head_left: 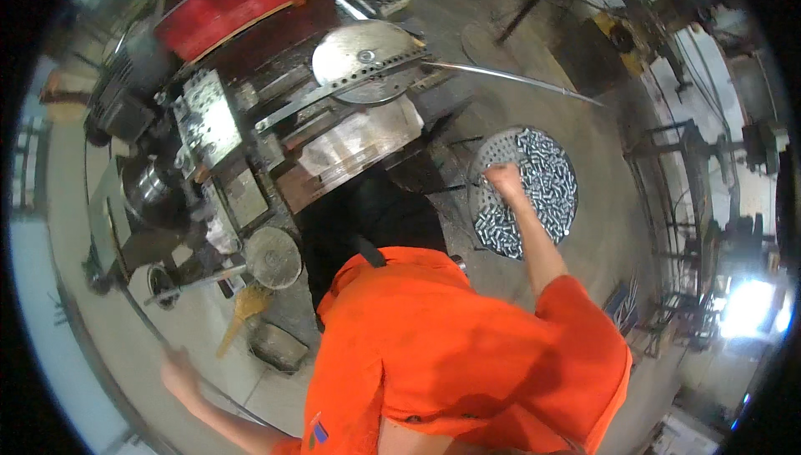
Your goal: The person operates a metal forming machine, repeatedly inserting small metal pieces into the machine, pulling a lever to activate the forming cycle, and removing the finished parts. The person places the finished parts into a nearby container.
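Observation:
My right hand (pixel 503 178) is closed, fingers curled, over the left part of a round perforated metal tray (pixel 499 151). Whatever it holds, if anything, is hidden. Many small shiny metal cylinders (pixel 546 184) lie heaped on the tray's right and lower parts, beside my hand. Far to the lower left, my left hand (pixel 177 369) is slightly blurred and appears closed around a long dark rod (pixel 143 315). That rod runs from the machine past my hand toward my forearm.
Ahead stands a machine bed with a round metal disc (pixel 355 46) and a perforated bar across it. A thin rod (pixel 517 78) juts right from there. A red bin (pixel 242 13) is behind. A round pan (pixel 273 257), a yellow brush (pixel 242 315) and a metal box (pixel 279 346) lie left.

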The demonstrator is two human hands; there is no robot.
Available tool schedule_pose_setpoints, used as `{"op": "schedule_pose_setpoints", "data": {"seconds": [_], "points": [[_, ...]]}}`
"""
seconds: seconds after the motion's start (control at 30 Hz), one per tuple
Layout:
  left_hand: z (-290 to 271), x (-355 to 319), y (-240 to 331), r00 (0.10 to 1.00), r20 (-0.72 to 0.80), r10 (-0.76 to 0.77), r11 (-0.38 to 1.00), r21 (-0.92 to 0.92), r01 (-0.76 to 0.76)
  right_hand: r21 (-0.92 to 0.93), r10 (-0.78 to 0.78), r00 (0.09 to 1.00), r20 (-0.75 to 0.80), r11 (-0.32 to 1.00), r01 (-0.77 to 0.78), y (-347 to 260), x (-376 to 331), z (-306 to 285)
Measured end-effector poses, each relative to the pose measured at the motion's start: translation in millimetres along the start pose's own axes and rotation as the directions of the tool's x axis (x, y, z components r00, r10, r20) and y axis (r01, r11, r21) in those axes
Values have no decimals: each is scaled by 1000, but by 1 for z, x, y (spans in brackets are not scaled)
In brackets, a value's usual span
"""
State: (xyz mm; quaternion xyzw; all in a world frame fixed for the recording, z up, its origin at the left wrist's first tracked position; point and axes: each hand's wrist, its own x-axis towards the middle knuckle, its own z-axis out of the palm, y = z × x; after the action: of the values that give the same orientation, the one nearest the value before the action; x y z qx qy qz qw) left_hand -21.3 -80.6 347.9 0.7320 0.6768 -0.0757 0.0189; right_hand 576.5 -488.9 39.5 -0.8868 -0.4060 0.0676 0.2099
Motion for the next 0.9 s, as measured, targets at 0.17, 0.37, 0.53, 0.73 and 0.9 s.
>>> {"op": "schedule_pose_setpoints", "data": {"seconds": [0.17,0.37,0.53,0.73,0.9], "points": [[1,3,110,945,-125,303,506,-819,-271,717,-244,970,-1,676,171,-219,54,-77],[22,-32,256,631,13,776,-88,-988,128,761,-683,689,-242,307,571,-390,81,-107],[33,-39,261,560,-35,828,-371,-783,500,704,-594,741,-315,377,601,-411,78,-87],[36,-27,244,782,-151,605,44,-974,-222,482,-769,599,-225,447,754,-424,79,-94],[27,-11,231,827,-184,531,170,-933,-317,380,-873,475,-109,405,832,-443,90,-103]]}}
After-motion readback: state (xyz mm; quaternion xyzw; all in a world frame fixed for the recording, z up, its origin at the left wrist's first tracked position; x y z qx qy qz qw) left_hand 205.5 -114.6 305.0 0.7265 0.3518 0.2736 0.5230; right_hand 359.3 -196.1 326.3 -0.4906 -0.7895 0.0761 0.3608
